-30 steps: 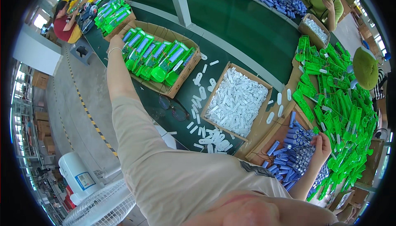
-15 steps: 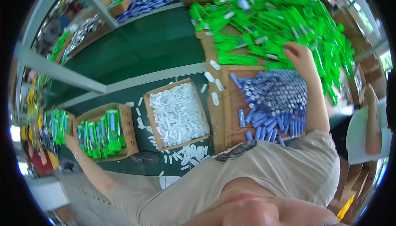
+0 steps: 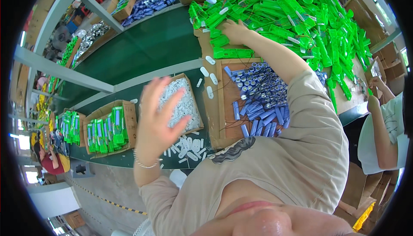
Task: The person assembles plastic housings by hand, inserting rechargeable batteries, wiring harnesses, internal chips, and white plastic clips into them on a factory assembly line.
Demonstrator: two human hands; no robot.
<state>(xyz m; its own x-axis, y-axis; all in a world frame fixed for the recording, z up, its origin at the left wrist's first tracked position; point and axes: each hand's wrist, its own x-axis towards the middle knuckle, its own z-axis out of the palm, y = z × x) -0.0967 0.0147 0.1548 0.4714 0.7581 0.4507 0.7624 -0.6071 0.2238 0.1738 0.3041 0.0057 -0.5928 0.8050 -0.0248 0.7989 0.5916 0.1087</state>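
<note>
My left hand (image 3: 160, 117) is raised above the box of small white parts (image 3: 189, 126), fingers spread, holding nothing. It is slightly blurred and hides part of that box. My right hand (image 3: 235, 32) rests at the left edge of a large heap of bright green plastic casings (image 3: 284, 10). Its fingers look apart and touch the casings; the fingertips are partly hidden. Below my right forearm lies a cardboard tray (image 3: 230, 126) of blue cylindrical cells (image 3: 262, 87), many with thin dark wires.
At left, a cardboard box (image 3: 131, 124) holds upright green casings with blue cells, with a similar box (image 3: 71, 126) beyond. Loose white parts (image 3: 191, 150) lie near the table edge. A grey metal frame (image 3: 64, 72) crosses the left side. A co-worker's arm (image 3: 385, 128) is at far right.
My left hand has left the box of green casings and moved right, rising with spread fingers. My right hand has shifted left along the green heap. The view has tilted slightly.
</note>
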